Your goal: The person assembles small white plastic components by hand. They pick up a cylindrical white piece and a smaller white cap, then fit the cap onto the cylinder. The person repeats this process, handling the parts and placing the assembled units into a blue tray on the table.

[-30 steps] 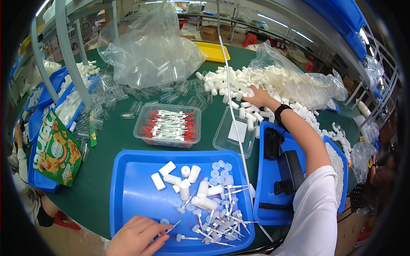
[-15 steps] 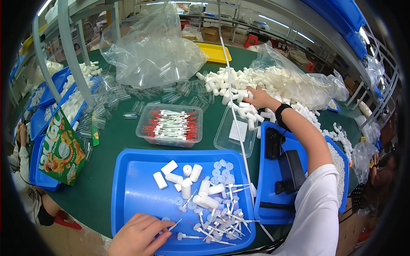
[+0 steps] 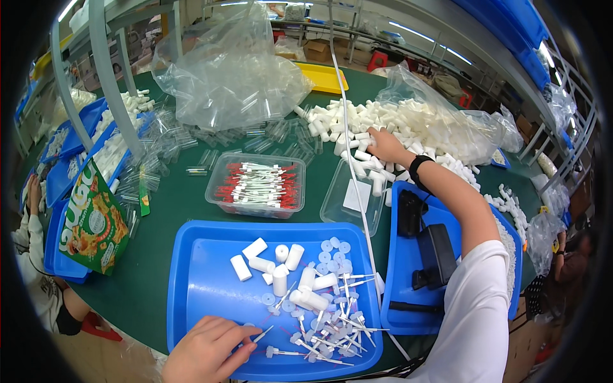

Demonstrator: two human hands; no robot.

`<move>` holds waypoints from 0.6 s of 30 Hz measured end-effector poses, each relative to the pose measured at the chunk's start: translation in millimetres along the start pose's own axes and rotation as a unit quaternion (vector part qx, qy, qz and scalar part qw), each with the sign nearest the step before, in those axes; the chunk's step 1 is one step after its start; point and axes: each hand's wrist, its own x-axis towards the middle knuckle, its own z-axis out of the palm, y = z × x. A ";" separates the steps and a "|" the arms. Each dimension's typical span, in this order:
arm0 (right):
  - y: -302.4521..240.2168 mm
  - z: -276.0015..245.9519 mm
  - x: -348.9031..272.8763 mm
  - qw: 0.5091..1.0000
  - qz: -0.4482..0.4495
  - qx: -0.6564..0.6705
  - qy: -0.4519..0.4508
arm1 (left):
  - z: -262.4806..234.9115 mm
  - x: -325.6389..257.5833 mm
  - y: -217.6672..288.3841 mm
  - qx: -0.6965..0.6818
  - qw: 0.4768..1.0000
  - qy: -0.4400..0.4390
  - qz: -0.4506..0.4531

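Note:
In the lower left, my left hand (image 3: 211, 351) pinches a thin white stick (image 3: 263, 334) between thumb and fingers, over the near-left part of a blue tray (image 3: 182, 274). Several white cylinders (image 3: 280, 281), frosted discs (image 3: 324, 256) and white stick pieces with disc ends (image 3: 338, 335) lie in that tray. My right hand (image 3: 388, 147) reaches out to the near edge of a big heap of white cylinders (image 3: 345, 121). Its fingers are bent around a white cylinder (image 3: 362, 136) there; the fingertips are partly hidden.
A clear box (image 3: 255, 214) of red-and-white sticks stands behind the tray, beside a clear lid (image 3: 329, 207). Under my right arm, another blue tray (image 3: 399, 287) holds black devices (image 3: 436, 252). A white cable (image 3: 348, 127) hangs across. Left are a green snack bag (image 3: 96, 220) and clear tubes (image 3: 204, 159).
The view has shifted very slightly. My right hand stays at the heap, and my left hand still holds the thin stick over the tray.

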 end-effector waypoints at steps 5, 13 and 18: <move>6.7 -4.6 8.2 0.999 -0.029 0.009 0.010 | 1.6 -1.1 -1.3 0.006 1.000 0.003 0.000; 22.6 -46.3 10.6 0.999 0.046 0.007 -0.003 | 2.2 -5.1 0.0 0.010 1.000 0.011 0.009; 6.7 -87.2 5.0 0.990 0.004 0.102 0.097 | 2.7 -7.4 6.2 0.048 0.998 -0.031 -0.022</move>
